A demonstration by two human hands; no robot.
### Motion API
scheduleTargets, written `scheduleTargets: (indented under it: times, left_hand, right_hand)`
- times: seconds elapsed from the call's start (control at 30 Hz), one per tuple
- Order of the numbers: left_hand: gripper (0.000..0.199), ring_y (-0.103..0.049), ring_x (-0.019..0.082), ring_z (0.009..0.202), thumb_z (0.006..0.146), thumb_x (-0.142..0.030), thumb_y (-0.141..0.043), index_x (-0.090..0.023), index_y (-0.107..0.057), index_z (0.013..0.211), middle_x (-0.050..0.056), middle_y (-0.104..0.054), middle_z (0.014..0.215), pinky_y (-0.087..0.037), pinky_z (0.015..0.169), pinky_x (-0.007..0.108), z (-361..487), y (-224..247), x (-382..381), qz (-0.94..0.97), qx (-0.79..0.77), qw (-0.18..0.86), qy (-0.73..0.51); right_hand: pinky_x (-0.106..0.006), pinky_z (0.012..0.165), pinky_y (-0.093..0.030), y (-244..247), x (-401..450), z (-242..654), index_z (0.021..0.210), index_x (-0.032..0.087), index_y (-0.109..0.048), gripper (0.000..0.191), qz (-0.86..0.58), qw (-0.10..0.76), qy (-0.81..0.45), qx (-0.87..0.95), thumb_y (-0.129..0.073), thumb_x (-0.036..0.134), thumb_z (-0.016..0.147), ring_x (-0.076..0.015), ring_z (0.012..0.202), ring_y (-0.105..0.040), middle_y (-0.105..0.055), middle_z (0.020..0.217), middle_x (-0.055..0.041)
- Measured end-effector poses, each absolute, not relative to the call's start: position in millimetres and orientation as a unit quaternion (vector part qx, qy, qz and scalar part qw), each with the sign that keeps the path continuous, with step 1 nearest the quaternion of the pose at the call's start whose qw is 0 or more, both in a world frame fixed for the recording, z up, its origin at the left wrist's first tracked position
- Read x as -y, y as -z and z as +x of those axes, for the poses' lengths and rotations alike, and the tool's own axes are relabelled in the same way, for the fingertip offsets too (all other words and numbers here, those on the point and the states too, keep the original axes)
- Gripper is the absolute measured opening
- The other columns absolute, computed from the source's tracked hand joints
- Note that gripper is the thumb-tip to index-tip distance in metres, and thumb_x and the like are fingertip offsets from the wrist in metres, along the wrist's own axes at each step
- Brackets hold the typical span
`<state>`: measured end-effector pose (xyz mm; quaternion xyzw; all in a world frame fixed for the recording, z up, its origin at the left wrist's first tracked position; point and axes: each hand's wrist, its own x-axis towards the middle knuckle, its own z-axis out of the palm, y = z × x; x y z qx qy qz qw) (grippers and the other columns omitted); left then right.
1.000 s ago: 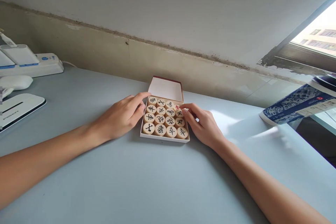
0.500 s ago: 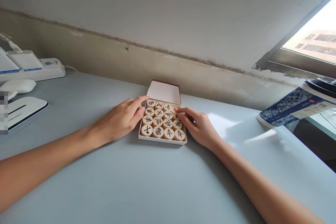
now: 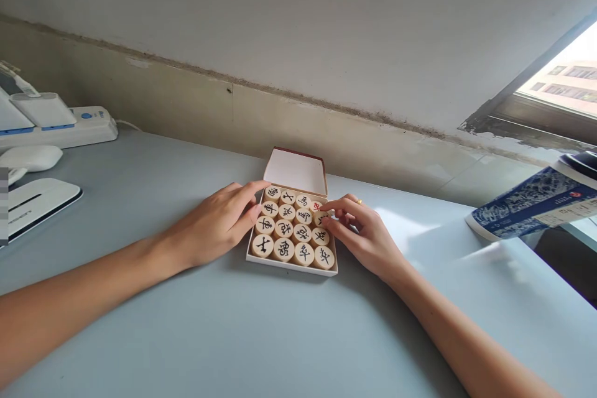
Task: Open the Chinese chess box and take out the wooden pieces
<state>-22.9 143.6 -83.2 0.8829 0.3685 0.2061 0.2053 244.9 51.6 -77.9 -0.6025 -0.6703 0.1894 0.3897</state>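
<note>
Watching remotely, I find the box (image 3: 265,261) on the desk (image 3: 280,336), sixteen round pieces (image 3: 304,254) filling four rows — no slot seems left — its lid (image 3: 296,171) open behind. The left hand (image 3: 221,214) spreads loosely along the box's left side; the right hand (image 3: 366,230) has thumb and forefinger narrow at the far-right pieces, whether gripping I can't tell. Behind the box runs a wall (image 3: 298,25); well right, a cup (image 3: 532,202); well left, a power strip (image 3: 96,127).

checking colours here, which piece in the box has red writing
The piece at the right end of the row nearest the lid, by the right hand; its mark is red, while the other pieces show black.
</note>
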Motion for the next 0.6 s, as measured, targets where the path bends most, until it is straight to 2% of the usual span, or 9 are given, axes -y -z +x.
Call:
scheduleTargets:
  times: [0.07, 0.2, 0.33, 0.5, 0.6]
  left_hand:
    - [0.054, -0.069, 0.029, 0.108, 0.104, -0.050, -0.030, -0.026, -0.053, 0.147, 0.009, -0.070, 0.117, -0.058, 0.093, 0.044, -23, 84, -144, 0.884, -0.365, 0.205, -0.207]
    - [0.054, -0.070, 0.027, 0.096, 0.104, -0.049, -0.031, -0.025, -0.055, 0.145, 0.008, -0.070, 0.107, -0.058, 0.088, 0.042, -24, 86, -144, 0.885, -0.363, 0.199, -0.212]
    - [0.052, -0.069, 0.026, 0.094, 0.104, -0.047, -0.031, -0.025, -0.056, 0.143, 0.008, -0.071, 0.107, -0.058, 0.085, 0.040, -23, 84, -144, 0.886, -0.362, 0.196, -0.213]
    - [0.054, -0.068, 0.027, 0.098, 0.103, -0.050, -0.032, -0.024, -0.054, 0.146, 0.007, -0.070, 0.107, -0.057, 0.090, 0.041, -23, 83, -142, 0.886, -0.361, 0.199, -0.212]
    - [0.053, -0.068, 0.027, 0.101, 0.103, -0.048, -0.034, -0.024, -0.054, 0.145, 0.008, -0.070, 0.111, -0.057, 0.090, 0.041, -23, 85, -144, 0.886, -0.359, 0.200, -0.217]
  right_hand:
    - [-0.029, 0.063, -0.048, 78, -51, 244, 0.094, 0.023, -0.074, 0.020, -0.595, 0.402, -0.191, 0.670, -0.062, 0.039, 0.093, -0.0175, 0.074, -0.059, -0.068, 0.086, -0.0041]
    - [-0.029, 0.062, -0.048, 78, -50, 246, 0.084, 0.023, -0.065, 0.019, -0.600, 0.427, -0.184, 0.651, -0.059, 0.039, 0.093, -0.0168, 0.067, -0.057, -0.068, 0.076, -0.0020]
    - [-0.030, 0.061, -0.047, 77, -52, 252, 0.082, 0.023, -0.061, 0.017, -0.630, 0.450, -0.155, 0.613, -0.055, 0.037, 0.089, -0.0168, 0.067, -0.058, -0.067, 0.078, -0.0020]
    - [-0.030, 0.056, -0.040, 80, -54, 257, 0.070, 0.024, -0.059, 0.009, -0.672, 0.403, -0.134, 0.607, -0.055, 0.029, 0.076, -0.0163, 0.058, -0.050, -0.062, 0.063, 0.0009]
    - [-0.031, 0.058, -0.038, 82, -55, 256, 0.067, 0.024, -0.059, 0.010, -0.679, 0.373, -0.121, 0.620, -0.055, 0.029, 0.074, -0.0170, 0.059, -0.050, -0.062, 0.061, 0.0006]
